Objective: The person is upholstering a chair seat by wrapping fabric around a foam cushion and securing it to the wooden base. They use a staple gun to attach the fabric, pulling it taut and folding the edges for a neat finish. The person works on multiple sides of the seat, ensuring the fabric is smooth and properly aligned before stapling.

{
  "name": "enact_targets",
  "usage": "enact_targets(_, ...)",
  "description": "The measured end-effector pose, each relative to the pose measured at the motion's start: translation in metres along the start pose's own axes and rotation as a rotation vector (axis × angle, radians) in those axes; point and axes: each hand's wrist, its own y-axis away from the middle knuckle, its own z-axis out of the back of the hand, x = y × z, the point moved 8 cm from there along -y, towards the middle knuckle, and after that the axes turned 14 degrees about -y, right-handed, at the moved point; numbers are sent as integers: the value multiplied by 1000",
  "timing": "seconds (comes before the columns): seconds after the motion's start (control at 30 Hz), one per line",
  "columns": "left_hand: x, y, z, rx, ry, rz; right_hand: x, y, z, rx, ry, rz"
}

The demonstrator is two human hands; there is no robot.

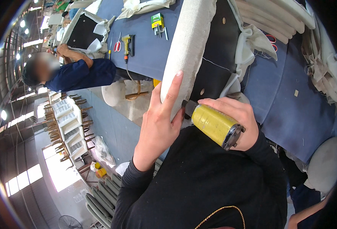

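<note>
Before me an upholstered cushion (189,42) in cream fabric stands tilted, its black backing (214,61) turned to the right. My left hand (159,118) grips the near end of its padded edge, index finger stretched along the cream fabric and thumb low by the backing. A yellow staple gun (214,124) is held in my right hand (241,118), fingers wrapped round its body. Its black nose meets the fabric edge beside my left thumb; whether it presses in is hidden. Loose fabric (248,45) hangs off the cushion's right side.
A blue-grey work table (275,95) carries red-handled scissors (271,40), a second staple gun (127,45), and a green-yellow box (158,23). Stacked cream cushions (267,17) lie at the far right. On the left a co-worker in a dark blue shirt (84,74) handles another black-backed cushion (86,32).
</note>
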Motion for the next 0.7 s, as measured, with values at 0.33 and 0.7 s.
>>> enact_targets(0.33, -1, 2, -1, 10, 9, 23, -6, 11, -10, -7, 39, -33)
enact_targets(0.7, -6, 2, 2, 16, -1, 11, -3, 15, -14, 13, 22, -12)
